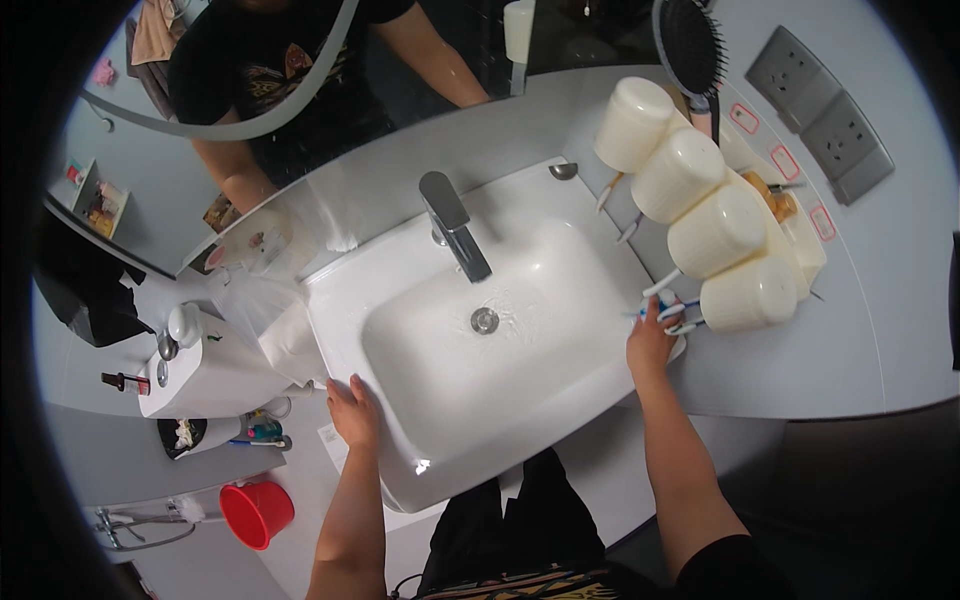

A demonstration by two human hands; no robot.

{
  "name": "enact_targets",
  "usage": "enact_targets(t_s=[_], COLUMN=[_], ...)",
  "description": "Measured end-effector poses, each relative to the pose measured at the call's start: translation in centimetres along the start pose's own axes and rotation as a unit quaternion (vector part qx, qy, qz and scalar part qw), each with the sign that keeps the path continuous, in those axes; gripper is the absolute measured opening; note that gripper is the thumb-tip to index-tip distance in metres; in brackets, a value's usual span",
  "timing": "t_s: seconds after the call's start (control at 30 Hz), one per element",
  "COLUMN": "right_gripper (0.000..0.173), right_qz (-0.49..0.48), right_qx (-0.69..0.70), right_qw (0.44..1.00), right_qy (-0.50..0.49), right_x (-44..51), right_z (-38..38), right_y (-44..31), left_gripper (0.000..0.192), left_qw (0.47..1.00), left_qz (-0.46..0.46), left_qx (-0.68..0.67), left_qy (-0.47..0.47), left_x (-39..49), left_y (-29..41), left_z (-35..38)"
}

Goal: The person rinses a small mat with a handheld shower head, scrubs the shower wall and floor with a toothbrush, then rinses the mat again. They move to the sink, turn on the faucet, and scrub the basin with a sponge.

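Before me is a white ceramic washbasin (487, 390) with a chrome single-lever faucet (455, 225) and a round metal drain (484, 321); shallow water ripples around the drain. My left hand (352, 416) rests on the basin's left rim, holding nothing. At the right rim, my right hand (654, 334) reaches to the toothbrushes (679, 315) that hang below a wall rack; its fingertips are at a blue-and-white item, and whether they grip it cannot be told. Upturned cream cups (748, 294) sit in a slanting row on the rack above and right of this hand.
A black hairbrush (686, 49) hangs beside grey wall sockets (847, 154). A mirror (420, 82) spans the wall behind the faucet. Left of the basin are a plastic bag (255, 289), a white toilet tank (199, 375) and a small bin (182, 435). A red bucket (256, 514) stands lower left.
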State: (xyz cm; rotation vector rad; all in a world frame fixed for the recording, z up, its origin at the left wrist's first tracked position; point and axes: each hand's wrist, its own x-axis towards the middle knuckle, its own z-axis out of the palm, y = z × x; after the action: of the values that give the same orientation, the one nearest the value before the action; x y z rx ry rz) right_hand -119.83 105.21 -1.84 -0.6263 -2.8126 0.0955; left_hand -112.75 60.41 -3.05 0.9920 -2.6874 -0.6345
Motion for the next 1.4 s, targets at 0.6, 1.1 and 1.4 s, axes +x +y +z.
enact_targets(t_s=[0.6, 1.1, 1.4], right_gripper=[0.050, 0.045, 0.042], right_qz=[-0.225, -0.234, -0.238], right_qx=[0.206, 0.185, 0.292], right_qw=[0.952, 0.954, 0.926], right_qy=[0.035, -0.036, -0.004], right_x=[10.9, 13.3, 8.9], right_z=[6.3, 5.7, 6.0], right_y=[-20.0, -21.4, -26.1], left_gripper=[0.057, 0.054, 0.051], left_qw=[0.998, 0.994, 0.994], left_qz=[-0.056, -0.057, -0.064], left_qx=[-0.014, -0.077, -0.077], left_qy=[-0.028, -0.041, -0.030], left_x=[0.4, 0.7, 0.3], left_y=[1.7, 1.5, 1.8], left_z=[-0.8, -1.1, -1.3])
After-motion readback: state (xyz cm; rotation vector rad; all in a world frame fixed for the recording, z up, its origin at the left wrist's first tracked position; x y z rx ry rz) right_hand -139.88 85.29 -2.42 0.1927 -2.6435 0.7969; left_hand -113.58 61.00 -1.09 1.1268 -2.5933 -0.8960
